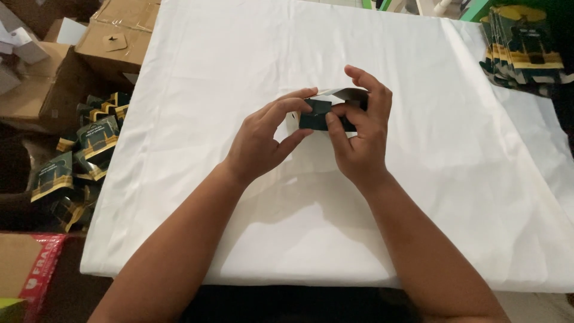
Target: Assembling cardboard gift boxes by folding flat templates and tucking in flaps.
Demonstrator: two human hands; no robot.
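A small dark green carton [317,113] with a white inside flap is held over the middle of the white-covered table [197,78]. My left hand [266,140] pinches its left end with thumb and forefinger. My right hand [359,128] wraps its right side, with the thumb pressed on the front and the fingers curled over the open white flap. Much of the carton is hidden behind my fingers.
A stack of flat dark green and gold cartons [526,51] lies at the table's far right corner. More folded cartons [84,155] are piled on the floor to the left, beside brown cardboard boxes [113,36]. A red-edged box [33,269] sits at the lower left.
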